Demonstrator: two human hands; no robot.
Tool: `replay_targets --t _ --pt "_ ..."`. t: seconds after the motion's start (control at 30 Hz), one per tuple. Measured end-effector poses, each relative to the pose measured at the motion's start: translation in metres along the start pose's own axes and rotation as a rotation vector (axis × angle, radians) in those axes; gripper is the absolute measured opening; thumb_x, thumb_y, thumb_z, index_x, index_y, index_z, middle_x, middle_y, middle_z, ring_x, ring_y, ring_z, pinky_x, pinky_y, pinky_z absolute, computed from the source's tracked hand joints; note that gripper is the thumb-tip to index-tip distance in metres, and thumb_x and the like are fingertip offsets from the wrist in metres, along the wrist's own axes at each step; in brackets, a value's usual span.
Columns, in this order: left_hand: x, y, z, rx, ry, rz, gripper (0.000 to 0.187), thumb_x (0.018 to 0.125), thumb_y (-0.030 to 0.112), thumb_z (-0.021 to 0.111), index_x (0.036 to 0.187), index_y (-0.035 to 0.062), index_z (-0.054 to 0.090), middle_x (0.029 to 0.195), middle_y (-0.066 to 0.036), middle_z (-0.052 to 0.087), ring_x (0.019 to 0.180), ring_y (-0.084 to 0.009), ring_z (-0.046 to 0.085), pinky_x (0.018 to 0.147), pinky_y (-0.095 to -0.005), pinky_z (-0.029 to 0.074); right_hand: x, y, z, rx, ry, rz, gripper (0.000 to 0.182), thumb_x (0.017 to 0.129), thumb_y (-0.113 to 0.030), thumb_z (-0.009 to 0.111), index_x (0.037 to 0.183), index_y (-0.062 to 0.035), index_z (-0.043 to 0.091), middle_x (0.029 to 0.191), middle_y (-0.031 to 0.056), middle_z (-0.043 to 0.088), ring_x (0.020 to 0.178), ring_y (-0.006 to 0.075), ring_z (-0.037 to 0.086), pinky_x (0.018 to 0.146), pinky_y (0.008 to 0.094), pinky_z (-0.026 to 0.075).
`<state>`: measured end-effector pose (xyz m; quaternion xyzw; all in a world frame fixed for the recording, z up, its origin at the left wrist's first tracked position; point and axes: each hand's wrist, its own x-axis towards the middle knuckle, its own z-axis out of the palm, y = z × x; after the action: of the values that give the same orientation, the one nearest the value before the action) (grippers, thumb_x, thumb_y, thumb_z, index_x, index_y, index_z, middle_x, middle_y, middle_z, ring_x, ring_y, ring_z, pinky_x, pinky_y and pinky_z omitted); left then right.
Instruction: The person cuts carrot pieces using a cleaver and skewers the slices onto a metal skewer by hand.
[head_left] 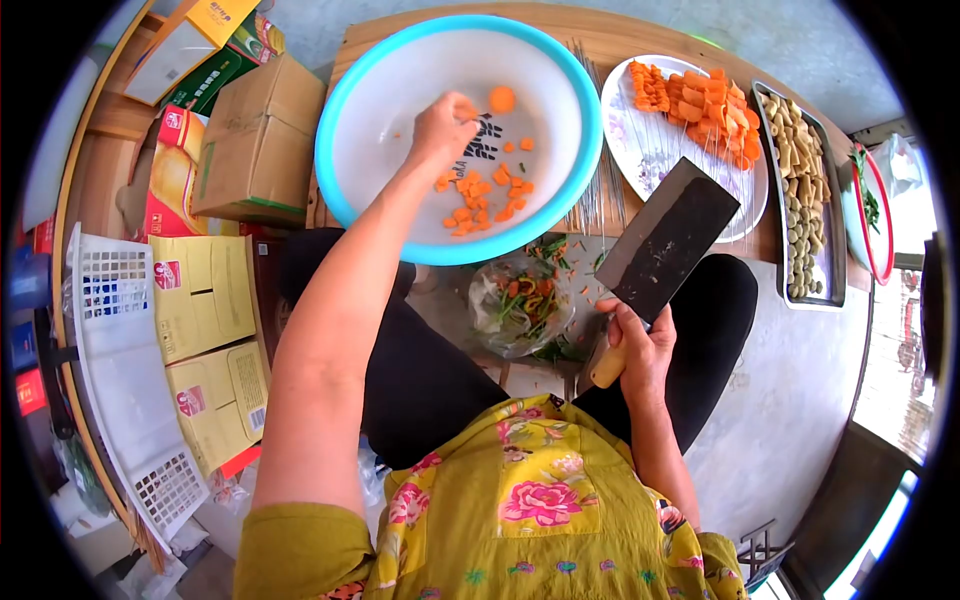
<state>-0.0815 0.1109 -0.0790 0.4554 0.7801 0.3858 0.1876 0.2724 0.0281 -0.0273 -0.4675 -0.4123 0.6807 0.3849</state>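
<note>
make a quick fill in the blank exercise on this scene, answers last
The left hand is at the basin, while the cleaver is gripped by the ____.
The slices on the plate are ____ in colour.
Of basin, plate and tray, the middle one is the ____.
Missing words: right hand; orange; plate.

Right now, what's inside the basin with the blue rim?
The basin holds small orange pieces, a larger round orange slice and your left hand; dark lettering shows on the bottom. Whatever lies beneath that hand and forearm is covered.
</note>
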Motion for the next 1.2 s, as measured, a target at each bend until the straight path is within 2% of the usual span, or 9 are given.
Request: replay_targets --t 0.13,0.23,0.37,0.5,0.6,0.67,0.9,0.97,1.2 --pt "-0.026 0.012 -0.005 0.315 -0.477 -0.003 0.016 0.073 0.009 0.068 0.086 0.0010 0.063 0.096 -0.013 0.066 0.078 -0.0241 0.066 0.069 -0.0365 0.051 0.000 0.002 -0.002 -0.003 -0.003 -0.004 0.013 0.089 -0.003 0.055 0.101 -0.0041 0.052 0.089 0.0093 0.068 0.058 0.0069 0.048 0.054 0.0211 0.041" --pt "-0.043 -0.004 -0.001 0.485 -0.465 0.213 0.012 0.073 0.005 0.068 0.083 0.0031 0.062 0.092 -0.014 0.064 0.086 -0.0325 0.062 0.074 -0.0417 0.049 0.000 0.003 -0.002 -0.005 -0.008 -0.004 0.014 0.089 0.000 0.052 0.103 -0.0046 0.050 0.090 0.0137 0.067 0.057 0.0079 0.047 0.054 0.0208 0.040" --pt "-0.041 -0.013 0.003 0.412 -0.413 0.132 0.013 0.070 0.004 0.070 0.075 0.0008 0.058 0.077 -0.012 0.063 0.078 -0.0324 0.061 0.069 -0.0418 0.048 0.001 0.003 0.000 -0.008 -0.002 0.003 0.013 0.090 0.000 0.052 0.102 -0.0046 0.051 0.089 0.0135 0.067 0.057 0.0080 0.047 0.054 0.0208 0.040" --pt "-0.039 -0.019 0.009 0.205 -0.382 0.088 0.013 0.070 0.003 0.069 0.076 0.0008 0.057 0.077 -0.013 0.063 0.077 -0.0313 0.062 0.068 -0.0412 0.047 0.002 0.004 0.001 -0.014 -0.012 0.019 0.014 0.090 -0.003 0.054 0.103 -0.0044 0.052 0.088 0.0091 0.067 0.059 0.0073 0.048 0.056 0.0228 0.044" --pt "-0.043 -0.016 0.010 0.323 -0.417 0.277 0.016 0.070 0.003 0.069 0.080 0.0013 0.057 0.075 -0.013 0.063 0.076 -0.0304 0.063 0.066 -0.0398 0.047 0.001 0.004 0.001 -0.013 -0.013 0.029 0.014 0.090 -0.003 0.054 0.104 -0.0049 0.052 0.088 0.0090 0.067 0.059 0.0073 0.048 0.057 0.0231 0.045" --pt "-0.040 -0.007 0.009 0.455 -0.543 0.113 0.017 0.070 0.003 0.070 0.082 0.0019 0.058 0.076 -0.012 0.063 0.078 -0.0300 0.063 0.067 -0.0389 0.048 0.001 0.003 0.002 -0.013 -0.017 0.032 0.014 0.090 -0.003 0.054 0.104 -0.0052 0.052 0.088 0.0090 0.067 0.059 0.0073 0.048 0.057 0.0231 0.045" --pt "-0.054 0.024 0.006 0.356 -0.413 0.267 0.016 0.071 0.014 0.072 0.077 0.0040 0.060 0.086 -0.008 0.065 0.089 -0.0277 0.062 0.073 -0.0409 0.047 0.001 0.004 0.002 -0.034 -0.024 0.017 0.014 0.090 -0.002 0.053 0.104 -0.0043 0.052 0.088 0.0094 0.067 0.058 0.0076 0.048 0.057 0.0225 0.044" --pt "-0.055 0.026 0.011 0.428 -0.707 0.104 0.017 0.070 0.017 0.072 0.079 0.0062 0.063 0.089 -0.008 0.065 0.091 -0.0273 0.061 0.074 -0.0417 0.046 0.002 0.005 0.002 -0.025 -0.028 0.013 0.014 0.090 -0.002 0.053 0.104 -0.0040 0.052 0.088 0.0096 0.067 0.058 0.0076 0.048 0.056 0.0222 0.044" --pt "-0.044 -0.004 0.022 0.425 -0.464 0.217 0.005 0.072 0.007 0.066 0.077 0.0058 0.064 0.081 -0.008 0.066 0.081 -0.0273 0.063 0.066 -0.0408 0.048 0.001 0.007 0.004 -0.035 -0.032 0.018 0.013 0.090 -0.003 0.053 0.103 -0.0041 0.052 0.088 0.0097 0.067 0.058 0.0074 0.047 0.057 0.0222 0.044"
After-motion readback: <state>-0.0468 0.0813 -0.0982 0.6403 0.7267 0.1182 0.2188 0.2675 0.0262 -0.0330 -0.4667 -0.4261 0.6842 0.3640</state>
